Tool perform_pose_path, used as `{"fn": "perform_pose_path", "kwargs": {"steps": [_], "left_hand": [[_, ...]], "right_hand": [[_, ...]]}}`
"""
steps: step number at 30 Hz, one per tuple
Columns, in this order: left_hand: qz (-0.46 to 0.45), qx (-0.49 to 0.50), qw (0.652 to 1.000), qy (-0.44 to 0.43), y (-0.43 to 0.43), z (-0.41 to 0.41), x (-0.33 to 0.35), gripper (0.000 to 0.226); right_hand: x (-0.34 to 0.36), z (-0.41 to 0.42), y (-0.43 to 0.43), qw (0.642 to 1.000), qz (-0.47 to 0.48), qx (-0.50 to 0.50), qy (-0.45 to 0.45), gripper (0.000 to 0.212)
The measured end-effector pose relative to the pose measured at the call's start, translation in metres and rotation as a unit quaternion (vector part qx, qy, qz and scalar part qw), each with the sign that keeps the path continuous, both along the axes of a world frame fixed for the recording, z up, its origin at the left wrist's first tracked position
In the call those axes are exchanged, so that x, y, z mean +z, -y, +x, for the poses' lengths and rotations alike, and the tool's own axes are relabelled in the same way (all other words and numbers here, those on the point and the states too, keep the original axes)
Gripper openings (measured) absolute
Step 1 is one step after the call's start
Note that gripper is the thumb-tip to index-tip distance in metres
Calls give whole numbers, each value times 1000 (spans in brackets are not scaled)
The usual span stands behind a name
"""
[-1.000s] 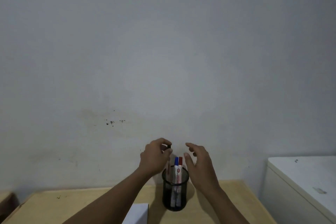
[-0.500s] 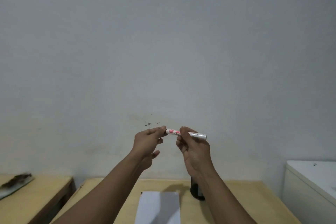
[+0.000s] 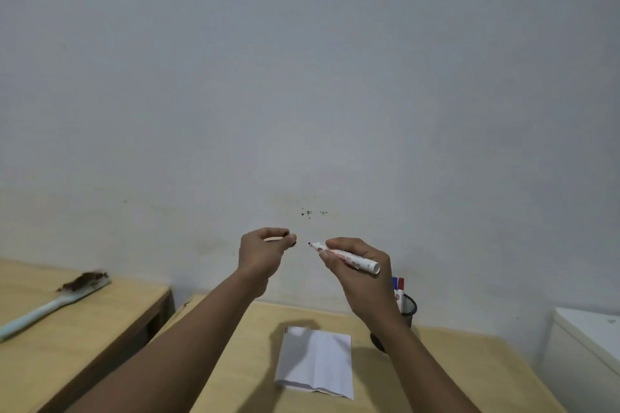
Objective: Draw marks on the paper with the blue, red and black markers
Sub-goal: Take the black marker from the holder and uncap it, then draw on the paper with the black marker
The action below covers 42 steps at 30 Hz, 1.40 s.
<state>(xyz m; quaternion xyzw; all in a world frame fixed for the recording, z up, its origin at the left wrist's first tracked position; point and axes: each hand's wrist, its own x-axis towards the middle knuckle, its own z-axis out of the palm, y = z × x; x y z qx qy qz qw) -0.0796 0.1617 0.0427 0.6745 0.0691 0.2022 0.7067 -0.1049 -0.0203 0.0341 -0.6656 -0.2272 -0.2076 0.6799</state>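
My right hand (image 3: 360, 275) holds a white marker (image 3: 345, 256) with its dark tip bared and pointing left, raised above the table. My left hand (image 3: 263, 253) pinches the marker's black cap (image 3: 288, 238) between thumb and fingers, a short gap left of the tip. A white sheet of paper (image 3: 315, 362) lies on the wooden table (image 3: 453, 375) below both hands. Behind my right wrist stands a black mesh pen holder (image 3: 408, 310) with the blue marker (image 3: 395, 283) and the red marker (image 3: 401, 284) upright in it.
A second wooden table (image 3: 84, 339) stands at the left with a long-handled brush (image 3: 53, 303) lying on it. A white cabinet (image 3: 587, 352) is at the right. A plain wall rises right behind the tables.
The marker came out of the holder and both hands rose with it. My left hand has pulled the cap off and moved apart from the tip. The view shifted left and down.
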Motion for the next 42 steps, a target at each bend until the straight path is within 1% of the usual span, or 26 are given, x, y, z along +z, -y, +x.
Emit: {"fn": "perform_pose_path", "kwargs": {"steps": [2, 5, 7, 10, 13, 15, 18, 20, 22, 24, 26, 28, 29, 31, 33, 35, 39, 40, 42], "left_hand": [[109, 36, 993, -7, -14, 7, -30, 11], [288, 81, 952, -65, -30, 14, -79, 10], [348, 86, 930, -81, -38, 15, -109, 15], [375, 76, 917, -111, -44, 16, -141, 26], [383, 77, 910, -138, -45, 20, -162, 25], [379, 87, 910, -144, -44, 21, -169, 29], [406, 75, 898, -153, -42, 21, -168, 31], [423, 67, 891, -153, -44, 21, -169, 36], [459, 75, 876, -128, -46, 22, -171, 47], [502, 95, 858, -57, -47, 19, -173, 52], [539, 102, 836, 29, -42, 12, -167, 44], [587, 57, 805, 72, -35, 0, -162, 39], [615, 21, 786, 64, -29, -6, -160, 41], [659, -40, 751, 9, -20, -19, -157, 52], [674, -78, 733, -35, -16, -27, -160, 58], [684, -102, 721, -39, -14, -30, -163, 58], [701, -132, 699, -50, -19, -29, -175, 61], [701, -137, 698, -52, -19, -28, -178, 62], [687, -141, 710, -54, -20, -29, -183, 62]], "right_hand": [[-10, 2, 3, 999, 8, 4, -34, 12], [-25, 6, 5, 997, 6, -4, -76, 17], [-38, 11, 6, 996, 5, -10, -94, 21], [-50, 15, 6, 994, 6, -18, -112, 18], [-56, 18, 5, 993, 5, -13, -121, 13], [-60, 20, 3, 992, 4, -5, -124, 12], [-68, 26, -1, 992, 3, -1, -126, 11], [-75, 31, -4, 992, 8, 5, -123, 9], [-80, 36, -7, 992, 1, 7, -129, 4], [-86, 43, -11, 988, -2, 1, -154, 11], [-94, 54, -17, 981, 22, 12, -191, 22], [-104, 64, -24, 975, 17, 25, -222, 27], [-109, 69, -28, 971, 5, 32, -236, 27], [-119, 76, -34, 964, -23, 47, -260, 21], [-127, 83, -39, 960, -37, 64, -271, 18], [-136, 94, -44, 957, -53, 65, -277, 21], [-157, 117, -47, 954, -106, 45, -277, 15], [-162, 121, -47, 954, -114, 38, -276, 16], [-169, 125, -46, 955, -118, 29, -270, 17]]}}
